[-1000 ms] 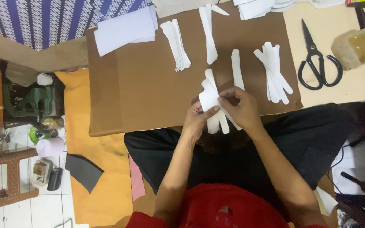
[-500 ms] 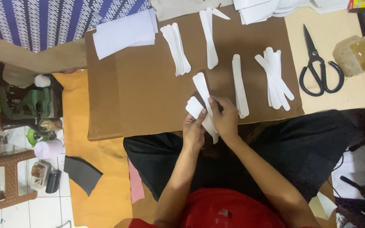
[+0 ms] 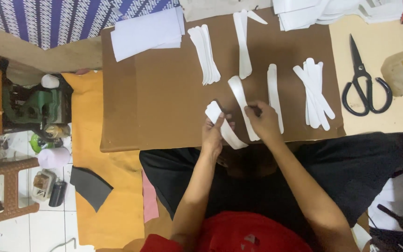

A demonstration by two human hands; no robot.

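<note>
Your left hand pinches one long white paper strip near the front edge of the brown cardboard worktop, and your right hand presses a second white strip lying just beside it, grip closed on something dark I can't make out.

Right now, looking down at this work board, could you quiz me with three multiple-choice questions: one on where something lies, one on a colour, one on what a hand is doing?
1. Where do the scissors lie?
A. on the brown board
B. right of the board, on the pale surface
C. on the floor

2. What colour are the scissors' handles?
A. black
B. red
C. yellow

3. What does the left hand do?
A. rests empty
B. holds scissors
C. grips a white strip

Answers:
1 B, they lie beyond the brown board.
2 A, both loops are black.
3 C, fingers close on it.
</note>
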